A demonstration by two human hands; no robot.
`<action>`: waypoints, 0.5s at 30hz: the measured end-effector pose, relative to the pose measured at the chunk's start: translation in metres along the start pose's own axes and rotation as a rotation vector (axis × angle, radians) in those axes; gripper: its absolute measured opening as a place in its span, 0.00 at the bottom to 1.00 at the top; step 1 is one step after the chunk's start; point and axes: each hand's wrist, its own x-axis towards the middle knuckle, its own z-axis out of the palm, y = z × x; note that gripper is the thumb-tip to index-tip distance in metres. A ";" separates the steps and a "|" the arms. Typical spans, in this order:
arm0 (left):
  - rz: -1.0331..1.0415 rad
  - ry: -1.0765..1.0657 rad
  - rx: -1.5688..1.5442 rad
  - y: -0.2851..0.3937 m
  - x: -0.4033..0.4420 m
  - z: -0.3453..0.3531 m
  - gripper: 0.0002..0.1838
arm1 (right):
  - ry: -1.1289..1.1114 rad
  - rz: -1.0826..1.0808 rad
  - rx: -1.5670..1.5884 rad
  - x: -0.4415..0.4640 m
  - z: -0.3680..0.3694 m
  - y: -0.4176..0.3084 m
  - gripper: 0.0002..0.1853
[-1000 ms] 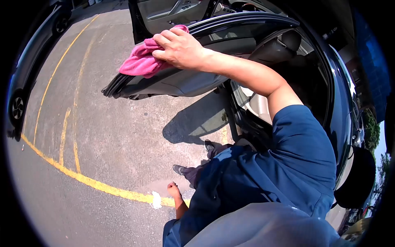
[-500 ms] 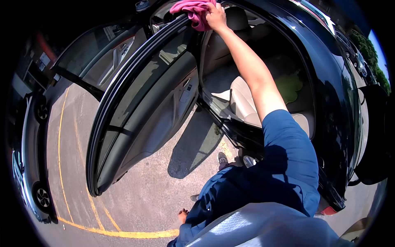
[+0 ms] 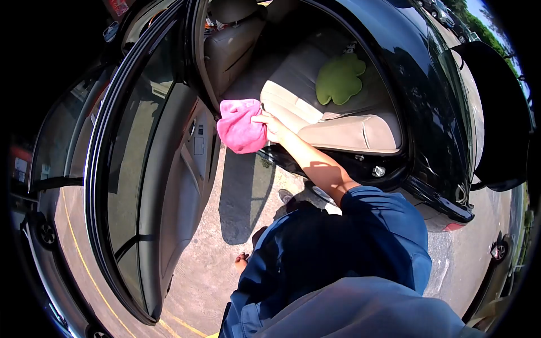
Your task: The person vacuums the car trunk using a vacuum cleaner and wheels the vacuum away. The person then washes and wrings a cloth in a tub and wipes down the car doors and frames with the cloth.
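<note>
My right hand (image 3: 270, 126) is closed on a bunched pink cloth (image 3: 242, 126), which hangs between the door and the seat. Behind the cloth is the open rear doorway of a dark car, with a beige rear seat (image 3: 352, 133) inside. A green, rounded-lobed cushion (image 3: 340, 79) lies on that seat. The rear car door (image 3: 179, 169) stands wide open to the left of the cloth, its grey inner panel facing me. My left hand (image 3: 241, 261) hangs low beside my body, small in view, with its fingers curled and no object visible in it.
Further left, the front door (image 3: 70, 135) is open too. A beige front seat (image 3: 231, 53) is beyond the door pillar. The door sill (image 3: 360, 168) runs below the rear seat. Another parked car (image 3: 48, 270) stands at the far left, near yellow ground lines.
My right hand has come down from the top of the door frame with the pink cloth, to seat height. The view has turned, so more of the rear seat and cushion shows.
</note>
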 end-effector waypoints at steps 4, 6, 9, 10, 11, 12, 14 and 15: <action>0.026 -0.161 0.127 0.044 0.033 -0.035 0.10 | 0.210 0.016 -0.011 -0.210 -0.038 0.046 0.29; 0.043 -0.233 0.055 0.063 0.075 -0.040 0.12 | 0.415 0.032 0.296 -0.313 -0.048 0.067 0.29; 0.509 -0.517 0.146 0.182 0.071 -0.013 0.09 | 0.841 -0.235 0.262 -0.450 -0.026 0.091 0.29; 0.722 -0.554 0.157 0.232 0.046 0.005 0.08 | 0.966 -0.321 0.214 -0.486 -0.011 0.098 0.29; 0.842 -0.610 0.149 0.291 -0.004 0.022 0.08 | 1.023 -0.407 0.194 -0.516 0.008 0.107 0.30; 1.074 -0.659 0.071 0.347 -0.078 0.036 0.08 | 1.089 -0.480 0.177 -0.545 0.021 0.118 0.31; 1.599 -0.832 -0.030 0.431 -0.196 0.036 0.10 | 1.205 -0.659 0.153 -0.594 0.039 0.143 0.31; 1.800 -1.036 -0.173 0.459 -0.232 0.033 0.14 | 1.243 -0.732 0.185 -0.615 0.047 0.156 0.29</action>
